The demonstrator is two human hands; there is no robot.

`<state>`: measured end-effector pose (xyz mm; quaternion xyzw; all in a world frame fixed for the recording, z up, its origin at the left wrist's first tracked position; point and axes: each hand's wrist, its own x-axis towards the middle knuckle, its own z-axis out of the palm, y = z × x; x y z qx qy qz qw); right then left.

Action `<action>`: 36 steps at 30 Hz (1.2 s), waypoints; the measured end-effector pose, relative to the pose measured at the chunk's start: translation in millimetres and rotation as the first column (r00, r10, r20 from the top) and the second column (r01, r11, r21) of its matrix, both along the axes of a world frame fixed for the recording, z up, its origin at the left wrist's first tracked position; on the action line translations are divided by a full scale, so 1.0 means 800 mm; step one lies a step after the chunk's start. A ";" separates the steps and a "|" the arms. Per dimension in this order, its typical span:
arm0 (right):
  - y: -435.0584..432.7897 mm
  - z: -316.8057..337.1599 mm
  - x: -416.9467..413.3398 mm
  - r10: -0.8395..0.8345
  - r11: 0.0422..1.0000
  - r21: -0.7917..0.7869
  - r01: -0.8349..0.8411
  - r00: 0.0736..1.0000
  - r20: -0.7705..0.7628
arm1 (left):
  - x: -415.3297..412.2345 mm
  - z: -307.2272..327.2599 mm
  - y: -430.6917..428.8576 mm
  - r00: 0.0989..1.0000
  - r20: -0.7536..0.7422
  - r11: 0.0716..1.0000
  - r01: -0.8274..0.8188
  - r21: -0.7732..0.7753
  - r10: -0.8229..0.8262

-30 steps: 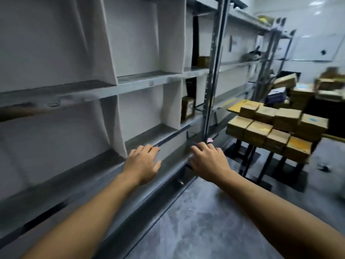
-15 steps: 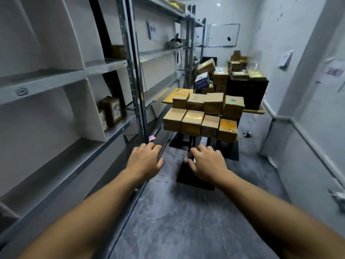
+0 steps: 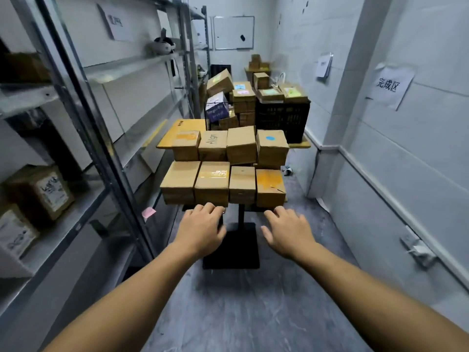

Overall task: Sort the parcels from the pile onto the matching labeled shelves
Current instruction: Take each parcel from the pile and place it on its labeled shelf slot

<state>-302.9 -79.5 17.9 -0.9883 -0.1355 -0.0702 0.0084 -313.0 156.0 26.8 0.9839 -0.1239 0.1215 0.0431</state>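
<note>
Just short of the near row of boxes (image 3: 223, 182), the left hand (image 3: 203, 231) and right hand (image 3: 288, 233) hover. Both are loose-fingered and hold nothing. Metal shelves (image 3: 83, 128) line the left.

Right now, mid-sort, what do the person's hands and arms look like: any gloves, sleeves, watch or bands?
No gloves on either the left hand or the right hand. Both arms are bare all the way to the bottom edge of the picture, with no sleeve or cuff in view. Neither wrist shows a watch, strap or bracelet. I can make out no rings or markings.
</note>
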 end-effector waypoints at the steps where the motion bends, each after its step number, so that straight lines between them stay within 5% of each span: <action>1: -0.009 -0.005 0.014 -0.020 1.000 0.003 0.020 1.000 -0.003 | 0.019 -0.005 -0.009 1.000 -0.011 1.000 0.016 -0.001 -0.016; 11: -0.092 -0.065 0.214 -0.051 0.995 0.078 0.057 0.996 -0.073 | 0.232 -0.049 -0.118 0.985 -0.145 0.995 0.088 -0.045 -0.093; 23: -0.135 -0.131 0.410 -0.047 0.961 0.234 0.145 0.924 -0.380 | 0.396 -0.138 -0.182 0.944 -0.318 0.996 -0.093 -0.008 0.086; 30: -0.123 -0.171 0.456 -0.100 0.862 0.374 0.342 0.838 -0.536 | 0.430 -0.168 -0.190 0.938 -0.331 0.994 -0.111 0.005 0.106; 36: -0.125 -0.201 0.449 -0.067 0.656 0.562 0.503 0.781 -0.621 | 0.428 -0.182 -0.199 0.946 -0.304 0.991 -0.130 -0.021 0.117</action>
